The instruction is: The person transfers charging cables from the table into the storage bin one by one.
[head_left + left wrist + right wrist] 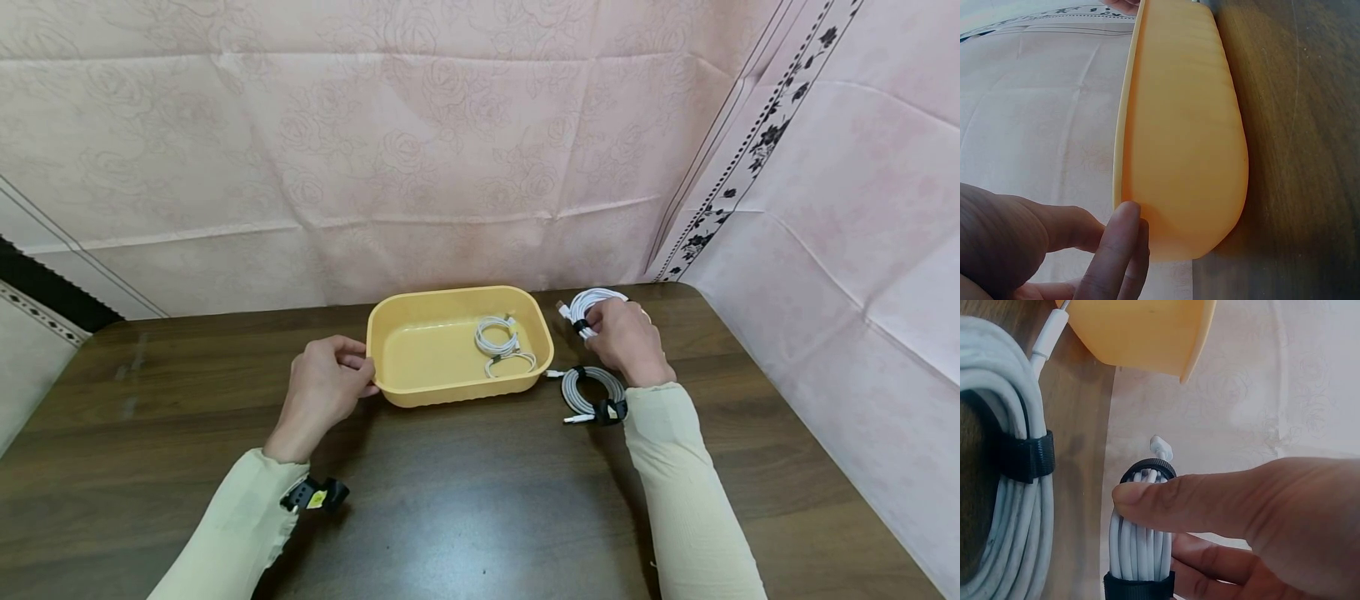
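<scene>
At its left end, the shallow yellow tray [420, 354] is gripped by my left hand [327, 382], thumb and fingers at the rim. The left wrist view shows the fingertips [1124, 219] against the tray's yellow side. To the tray's right, my right hand [628, 342] pinches a coiled white cable [598, 297] bound with black straps. In the right wrist view the thumb lies across the bundled strands [1141, 544], and a white plug sticks out past one strap. Two smaller coiled white cables [487, 343] lie inside the tray at its right.
Another strapped white cable coil [572, 393] lies on the brown wooden table [465, 500], close to the tray's right front corner and just below my right hand. Patterned pale cloth [420, 167] hangs behind the table and along its right side.
</scene>
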A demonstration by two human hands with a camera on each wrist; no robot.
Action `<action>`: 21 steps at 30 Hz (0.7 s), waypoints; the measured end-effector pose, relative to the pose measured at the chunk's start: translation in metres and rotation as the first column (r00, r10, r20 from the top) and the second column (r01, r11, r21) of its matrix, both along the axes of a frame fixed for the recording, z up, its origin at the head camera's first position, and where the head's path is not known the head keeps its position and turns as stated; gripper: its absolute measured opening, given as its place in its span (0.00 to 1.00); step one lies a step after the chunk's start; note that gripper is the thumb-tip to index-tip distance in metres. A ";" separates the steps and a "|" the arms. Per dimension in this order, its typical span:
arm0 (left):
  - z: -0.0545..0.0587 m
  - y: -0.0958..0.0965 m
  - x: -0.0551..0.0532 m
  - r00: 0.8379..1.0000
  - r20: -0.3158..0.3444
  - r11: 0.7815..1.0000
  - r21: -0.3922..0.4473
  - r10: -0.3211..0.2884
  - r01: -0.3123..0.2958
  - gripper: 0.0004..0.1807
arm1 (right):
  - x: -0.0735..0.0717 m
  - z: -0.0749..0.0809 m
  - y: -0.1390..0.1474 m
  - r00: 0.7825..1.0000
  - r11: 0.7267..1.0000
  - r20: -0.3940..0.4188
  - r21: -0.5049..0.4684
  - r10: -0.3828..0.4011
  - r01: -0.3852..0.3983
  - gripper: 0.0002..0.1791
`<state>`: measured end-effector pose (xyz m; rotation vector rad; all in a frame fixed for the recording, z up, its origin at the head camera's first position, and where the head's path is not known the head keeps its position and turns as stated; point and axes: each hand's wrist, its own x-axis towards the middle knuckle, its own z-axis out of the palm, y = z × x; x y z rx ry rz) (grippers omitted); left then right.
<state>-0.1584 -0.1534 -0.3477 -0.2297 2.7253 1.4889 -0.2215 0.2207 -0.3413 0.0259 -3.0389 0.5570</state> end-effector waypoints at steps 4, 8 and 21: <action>0.000 0.000 0.000 1.000 0.000 1.000 0.002 -0.001 0.001 0.20 | 0.001 0.002 -0.001 1.000 1.000 0.000 0.001 -0.001 0.001 0.12; 0.000 0.000 0.000 1.000 -0.002 1.000 -0.005 0.001 -0.001 0.19 | 0.001 0.003 -0.002 1.000 1.000 0.001 0.007 0.000 0.000 0.12; 0.000 0.001 0.000 1.000 0.010 1.000 -0.015 0.001 -0.001 0.20 | 0.004 0.007 -0.005 1.000 1.000 -0.011 0.012 0.002 -0.002 0.09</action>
